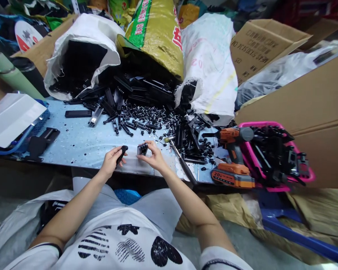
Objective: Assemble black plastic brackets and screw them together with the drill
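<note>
Near the front edge of the blue tabletop (81, 144), my left hand (112, 160) is closed around a slim black plastic part (122, 154). To its right, my right hand (154, 157) pinches a small dark block-like plastic part (142, 149) with a grey face. The two parts are apart from each other. Beyond the hands lies a spread of small black pieces and screws (149, 116). A hammer (183, 161) with a black grip lies just right of my right hand, its head toward the screws.
An orange cordless drill (233, 157) stands at the right beside a pink basket (273, 123) of black parts. Open sacks (211, 56) spill black parts at the back. On the left are a blue basket (42, 118), a black part (42, 142) and a green bottle (17, 77).
</note>
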Motion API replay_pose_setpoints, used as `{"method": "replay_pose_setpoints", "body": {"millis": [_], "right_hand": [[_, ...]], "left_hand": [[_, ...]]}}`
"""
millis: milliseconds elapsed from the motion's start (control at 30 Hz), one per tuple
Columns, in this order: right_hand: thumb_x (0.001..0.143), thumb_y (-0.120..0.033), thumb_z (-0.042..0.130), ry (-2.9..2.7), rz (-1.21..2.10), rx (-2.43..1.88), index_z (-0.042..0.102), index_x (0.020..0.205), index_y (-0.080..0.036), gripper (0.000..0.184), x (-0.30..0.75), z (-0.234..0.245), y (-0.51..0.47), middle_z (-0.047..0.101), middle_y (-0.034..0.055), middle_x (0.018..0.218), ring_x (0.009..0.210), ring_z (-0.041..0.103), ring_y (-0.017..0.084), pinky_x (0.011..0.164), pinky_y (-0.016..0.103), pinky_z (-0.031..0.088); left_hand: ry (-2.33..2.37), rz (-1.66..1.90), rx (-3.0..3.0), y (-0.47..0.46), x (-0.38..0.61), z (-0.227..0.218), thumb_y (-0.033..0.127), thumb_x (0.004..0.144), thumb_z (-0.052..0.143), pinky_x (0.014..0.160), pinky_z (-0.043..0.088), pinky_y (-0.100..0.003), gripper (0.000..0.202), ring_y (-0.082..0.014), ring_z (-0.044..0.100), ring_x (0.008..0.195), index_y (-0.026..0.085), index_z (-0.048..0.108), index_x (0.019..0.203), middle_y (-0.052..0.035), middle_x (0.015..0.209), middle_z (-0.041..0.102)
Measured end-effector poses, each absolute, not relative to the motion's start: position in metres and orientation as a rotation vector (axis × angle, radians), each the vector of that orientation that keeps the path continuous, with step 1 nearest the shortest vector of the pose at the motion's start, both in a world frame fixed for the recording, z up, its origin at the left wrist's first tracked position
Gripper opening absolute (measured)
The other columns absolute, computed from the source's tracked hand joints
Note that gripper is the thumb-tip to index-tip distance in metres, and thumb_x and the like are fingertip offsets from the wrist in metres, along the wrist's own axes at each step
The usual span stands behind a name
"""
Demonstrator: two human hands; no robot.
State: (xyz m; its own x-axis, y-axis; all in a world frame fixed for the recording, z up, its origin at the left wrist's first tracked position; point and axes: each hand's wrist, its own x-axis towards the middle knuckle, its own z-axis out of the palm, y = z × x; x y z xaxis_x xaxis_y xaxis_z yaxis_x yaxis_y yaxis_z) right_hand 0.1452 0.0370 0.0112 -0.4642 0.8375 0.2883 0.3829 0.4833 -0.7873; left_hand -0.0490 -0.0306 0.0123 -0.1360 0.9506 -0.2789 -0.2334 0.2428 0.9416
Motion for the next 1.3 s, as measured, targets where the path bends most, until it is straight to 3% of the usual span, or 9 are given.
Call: {"method": "replay_pose_setpoints", "body": {"millis": [100, 233, 333, 433, 567, 667, 800, 1200, 1300], "right_hand": [[0.082, -0.026, 0.057, -2.42, 0.481, -1.25, 0.056, 0.099, -0.012, 0.022, 0.138, 0.01, 0.031, 0.055, 0.0134, 0.104, 0.098, 0.05, 0.023, 0.085, 0.036, 0.04], [0.089, -0.037, 0.049, -2.758, 0.274, -1.128, 0.046, 0.129, -0.012, 0.047, 0.132, -0.007, 0.025, 0.046, 0.0168, 0.129, 0.114, 0.043, 0.028, 0.1, 0.047, 0.029], [0.093, -0.044, 0.039, -2.615, 0.605, -1.076, 0.044, 0.135, -0.015, 0.051, 0.129, -0.015, 0.023, 0.053, 0.0147, 0.119, 0.11, 0.048, 0.025, 0.1, 0.044, 0.032], [0.096, -0.047, 0.028, -2.111, 1.234, -1.109, 0.037, 0.14, -0.017, 0.055, 0.123, -0.013, 0.019, 0.059, 0.0104, 0.102, 0.088, 0.058, 0.018, 0.081, 0.034, 0.047], [0.093, -0.052, 0.034, -1.673, 1.655, -0.992, 0.029, 0.144, -0.018, 0.062, 0.12, -0.006, 0.016, 0.058, 0.0066, 0.093, 0.057, 0.053, 0.01, 0.057, 0.026, 0.049], [0.088, -0.046, 0.048, -1.874, 1.424, -0.881, 0.042, 0.138, -0.019, 0.057, 0.132, 0.0, 0.019, 0.057, 0.0078, 0.104, 0.066, 0.054, 0.009, 0.067, 0.026, 0.05], [0.088, -0.038, 0.052, -2.082, 1.168, -0.795, 0.047, 0.134, -0.017, 0.051, 0.144, 0.008, 0.02, 0.058, 0.0076, 0.101, 0.09, 0.056, 0.014, 0.085, 0.03, 0.047], [0.091, -0.037, 0.047, -1.829, 1.12, -0.909, 0.041, 0.138, -0.02, 0.05, 0.134, 0.01, -0.007, 0.056, 0.0076, 0.099, 0.063, 0.052, 0.008, 0.065, 0.025, 0.051], [0.091, -0.037, 0.047, -1.777, 1.039, -0.927, 0.039, 0.14, -0.019, 0.052, 0.132, 0.016, -0.015, 0.055, 0.0093, 0.101, 0.067, 0.053, 0.01, 0.066, 0.027, 0.051]], "left_hand": [[1.348, 1.258, 0.815, -0.032, -0.05, 0.006, 0.047, 0.074, 0.061, 0.04, 0.041, -0.02, 0.054, -0.0108, 0.056, 0.053, 0.007, 0.057, 0.11, -0.0079, 0.083, 0.06], [1.485, 1.257, 0.985, -0.036, -0.054, -0.003, 0.045, 0.08, 0.057, 0.042, 0.042, -0.019, 0.053, -0.009, 0.055, 0.055, 0.008, 0.057, 0.118, -0.0093, 0.089, 0.061], [1.524, 1.181, 1.068, -0.041, -0.053, -0.006, 0.043, 0.083, 0.055, 0.04, 0.039, -0.018, 0.053, -0.0064, 0.049, 0.047, 0.01, 0.055, 0.124, -0.0088, 0.085, 0.062], [1.481, 1.159, 1.123, -0.042, -0.045, -0.004, 0.042, 0.085, 0.053, 0.039, 0.037, -0.019, 0.052, -0.0038, 0.043, 0.042, 0.011, 0.053, 0.127, -0.0092, 0.089, 0.063], [1.495, 1.219, 1.412, -0.041, -0.037, 0.005, 0.037, 0.088, 0.05, 0.064, 0.049, -0.025, 0.042, -0.0113, 0.059, 0.069, 0.013, 0.059, 0.121, -0.0104, 0.1, 0.062], [1.528, 1.173, 1.672, -0.042, -0.038, 0.01, 0.031, 0.09, 0.048, 0.087, 0.046, -0.03, 0.038, -0.0168, 0.058, 0.096, 0.012, 0.059, 0.121, -0.0103, 0.103, 0.062], [1.573, 1.157, 1.845, -0.047, -0.032, 0.013, 0.025, 0.091, 0.046, 0.087, 0.046, -0.029, 0.036, -0.0164, 0.058, 0.097, 0.013, 0.056, 0.124, -0.0104, 0.104, 0.061], [1.561, 1.376, 1.878, -0.04, -0.008, 0.034, 0.02, 0.092, 0.043, 0.084, 0.047, -0.028, 0.032, -0.015, 0.057, 0.093, 0.012, 0.058, 0.12, -0.0111, 0.099, 0.061], [1.529, 1.47, 1.913, -0.042, -0.008, 0.039, 0.02, 0.093, 0.041, 0.085, 0.047, -0.03, 0.034, -0.0153, 0.057, 0.095, 0.012, 0.055, 0.123, -0.0121, 0.103, 0.061]]}}
